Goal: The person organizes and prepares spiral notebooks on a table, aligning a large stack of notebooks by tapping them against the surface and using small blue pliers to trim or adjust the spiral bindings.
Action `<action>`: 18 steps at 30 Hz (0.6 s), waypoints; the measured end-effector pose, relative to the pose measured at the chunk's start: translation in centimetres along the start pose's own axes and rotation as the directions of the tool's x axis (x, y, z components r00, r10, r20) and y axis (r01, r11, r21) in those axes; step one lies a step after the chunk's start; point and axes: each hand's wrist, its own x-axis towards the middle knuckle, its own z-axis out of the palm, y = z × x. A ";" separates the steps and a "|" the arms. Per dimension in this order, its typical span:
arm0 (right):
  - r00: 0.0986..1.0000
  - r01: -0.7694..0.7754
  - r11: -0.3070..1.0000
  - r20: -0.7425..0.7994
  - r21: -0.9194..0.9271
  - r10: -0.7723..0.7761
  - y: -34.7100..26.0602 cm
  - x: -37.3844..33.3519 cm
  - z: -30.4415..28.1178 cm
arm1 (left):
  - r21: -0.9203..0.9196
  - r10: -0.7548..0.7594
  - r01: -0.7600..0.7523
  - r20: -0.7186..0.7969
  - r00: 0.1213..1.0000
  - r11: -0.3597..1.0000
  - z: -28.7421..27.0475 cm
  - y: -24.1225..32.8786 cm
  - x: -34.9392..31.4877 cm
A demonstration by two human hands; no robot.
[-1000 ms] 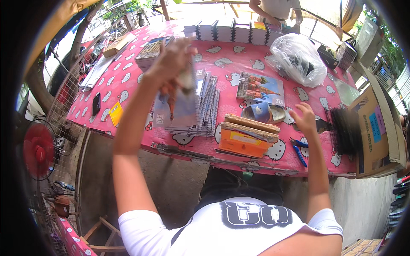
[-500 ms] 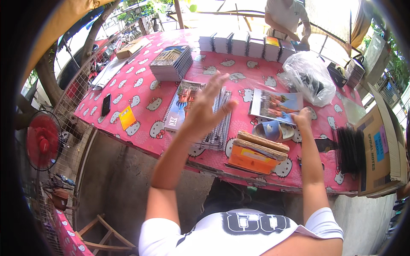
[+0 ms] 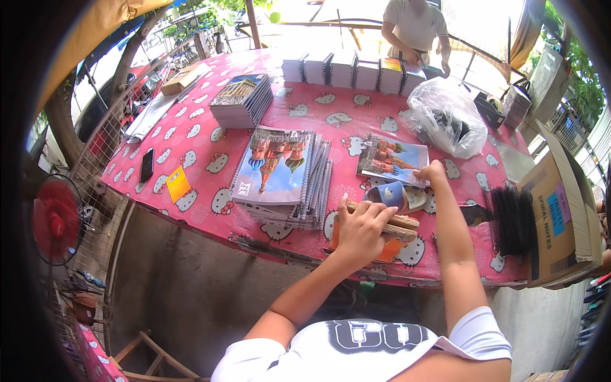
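Lowered from above the notebooks, the left hand [image 3: 361, 228] now rests open-fingered on the wooden block [image 3: 387, 224] over an orange booklet [image 3: 388, 249]. Right hand [image 3: 431, 172] pinches a picture cover sheet [image 3: 391, 159]. Likely assembling; next, lifting that sheet cleanly. A cardboard box [image 3: 560, 210] holds black binding coils [image 3: 514, 219].

Two hands [image 3: 363, 229], one phone [image 3: 147, 165], one plastic bag [image 3: 445, 118], one cardboard box [image 3: 560, 210].
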 end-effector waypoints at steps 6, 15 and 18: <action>0.782 0.434 0.896 -0.456 -0.093 -0.425 4.8 -1.9 -2.3 | -0.367 -0.068 0.051 -0.033 0.997 0.929 -0.6 -0.4 0.0; 0.718 0.676 0.381 -0.447 0.630 -0.534 6.9 -22.9 -5.6 | -0.888 -0.264 0.156 0.041 0.964 0.432 -4.4 -3.3 3.6; 0.736 0.635 0.318 -0.428 0.704 -0.524 10.9 -22.3 -1.0 | -0.694 -0.085 -0.150 -0.291 0.953 0.704 -6.6 -1.2 3.1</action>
